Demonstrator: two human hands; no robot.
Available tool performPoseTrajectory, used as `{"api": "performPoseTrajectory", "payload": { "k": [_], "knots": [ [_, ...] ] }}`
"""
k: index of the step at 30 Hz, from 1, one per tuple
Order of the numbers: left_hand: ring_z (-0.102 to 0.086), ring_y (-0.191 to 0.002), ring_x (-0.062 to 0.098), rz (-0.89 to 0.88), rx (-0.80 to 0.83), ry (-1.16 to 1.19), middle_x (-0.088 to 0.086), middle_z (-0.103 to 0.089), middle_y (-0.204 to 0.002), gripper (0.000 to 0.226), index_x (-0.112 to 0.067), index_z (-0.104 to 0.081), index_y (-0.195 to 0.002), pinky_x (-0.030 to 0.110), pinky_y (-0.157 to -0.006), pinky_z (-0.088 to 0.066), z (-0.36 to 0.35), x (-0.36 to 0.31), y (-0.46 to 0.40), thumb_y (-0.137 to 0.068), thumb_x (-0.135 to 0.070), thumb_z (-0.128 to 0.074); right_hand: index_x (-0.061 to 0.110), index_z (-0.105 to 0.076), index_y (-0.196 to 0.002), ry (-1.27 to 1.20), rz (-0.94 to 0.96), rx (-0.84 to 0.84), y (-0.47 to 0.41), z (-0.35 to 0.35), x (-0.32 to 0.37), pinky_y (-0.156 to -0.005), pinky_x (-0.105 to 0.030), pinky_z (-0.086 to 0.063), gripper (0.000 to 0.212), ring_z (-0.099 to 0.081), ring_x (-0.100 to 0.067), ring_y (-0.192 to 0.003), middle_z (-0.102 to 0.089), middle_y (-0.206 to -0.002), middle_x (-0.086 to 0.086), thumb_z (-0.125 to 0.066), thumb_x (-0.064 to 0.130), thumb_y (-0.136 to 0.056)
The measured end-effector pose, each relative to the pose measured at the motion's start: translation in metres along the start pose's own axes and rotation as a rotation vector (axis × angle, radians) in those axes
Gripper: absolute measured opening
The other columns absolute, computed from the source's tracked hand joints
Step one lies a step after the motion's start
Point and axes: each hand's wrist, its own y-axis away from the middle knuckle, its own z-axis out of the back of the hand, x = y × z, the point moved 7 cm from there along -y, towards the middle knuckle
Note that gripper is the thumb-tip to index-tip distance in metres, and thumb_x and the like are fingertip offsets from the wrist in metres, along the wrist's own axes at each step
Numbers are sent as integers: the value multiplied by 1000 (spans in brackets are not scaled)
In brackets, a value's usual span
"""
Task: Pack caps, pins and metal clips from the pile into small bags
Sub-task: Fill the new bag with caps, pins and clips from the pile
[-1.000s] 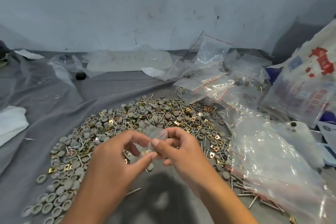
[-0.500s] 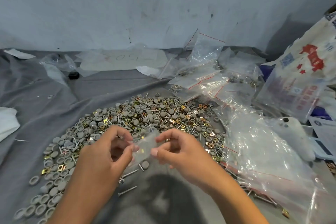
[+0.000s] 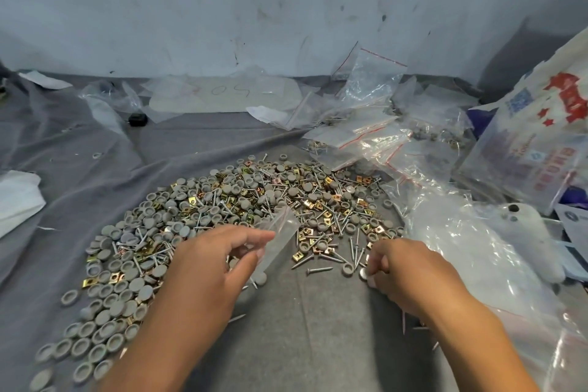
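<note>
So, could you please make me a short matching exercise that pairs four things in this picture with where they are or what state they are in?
Things:
1. small clear bag
2. right hand
3. black object
4. pile

Places or states:
A. lies alone on the grey cloth, far left near the wall
B. held up by the left hand
C. spread over the middle of the cloth, caps, pins and clips mixed
D. fingers curled round a grey cap at the pile's near right edge

Pairs: 1-B, 2-D, 3-A, 4-C
</note>
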Motion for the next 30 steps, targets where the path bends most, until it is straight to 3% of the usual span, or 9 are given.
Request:
{"api": "performPoseTrajectory", "payload": {
  "k": [6, 14, 16, 18, 20, 22, 25, 30],
  "knots": [
    [-60, -101, -13, -44, 12, -64, -32, -67, -102, 39, -40, -77, -102, -1, -85, -38, -4, -6, -2, -90, -4, -70, 40, -59, -105, 23, 77, -19, 3, -3, 9, -68, -29, -41, 18, -60, -18, -99, -60, -105, 12, -67, 37, -89],
    [-54, -90, -21, 26, 66, -78, -37, -58, -90, 33, -46, -68, -110, -1, -77, -39, -10, -8, 3, -81, -34, -79, 28, -59, -94, 21, 99, -66, -1, -8, 18, -67, -30, -42, 5, -58, -19, -89, -58, -99, 3, -60, 26, -90],
    [-55, -89, -19, 37, 64, -79, -36, -58, -87, 38, -45, -67, -114, 0, -78, -39, -10, -7, 3, -79, -36, -81, 28, -60, -83, -113, 124, -140, -1, 1, 19, -60, -25, -42, 7, -59, -10, -77, -62, -84, 9, -66, 26, -87],
    [-58, -91, -13, 37, 60, -89, -34, -59, -87, 42, -44, -67, -117, -1, -81, -39, -10, -8, 3, -79, -35, -82, 28, -64, -77, -410, 224, -245, 5, 13, 27, -52, -16, -42, 12, -60, -3, -63, -67, -71, 10, -70, 20, -84],
    [-58, -92, -7, 26, 49, -101, -33, -58, -86, 44, -43, -66, -120, 0, -83, -38, -10, -10, 3, -80, -34, -82, 29, -68, -83, -713, 434, -324, 19, 29, 50, -55, -13, -46, 14, -65, -3, -66, -71, -77, 13, -73, 16, -85],
    [-58, -91, -2, 12, 45, -94, -30, -58, -86, 44, -40, -68, -119, 2, -83, -38, -10, -12, 2, -79, -32, -83, 30, -68, -93, -811, 676, -365, 37, 40, 76, -63, -18, -53, 14, -69, -10, -77, -72, -88, 12, -74, 19, -87],
    [-57, -86, 0, -5, 78, -71, -26, -62, -97, 39, -39, -69, -116, 8, -77, -42, -13, -17, 1, -81, -29, -81, 26, -69, -103, -659, 868, -426, 53, 35, 103, -73, -12, -50, 24, -68, -4, -88, -70, -94, 18, -80, 20, -84],
    [-55, -82, 2, -9, 83, -45, -20, -64, -106, 38, -32, -73, -111, 12, -75, -43, -15, -17, -1, -79, -12, -80, 21, -70, -110, -474, 890, -521, 53, 24, 112, -81, -10, -46, 31, -62, 2, -90, -67, -97, 15, -82, 20, -82]
  ]
}}
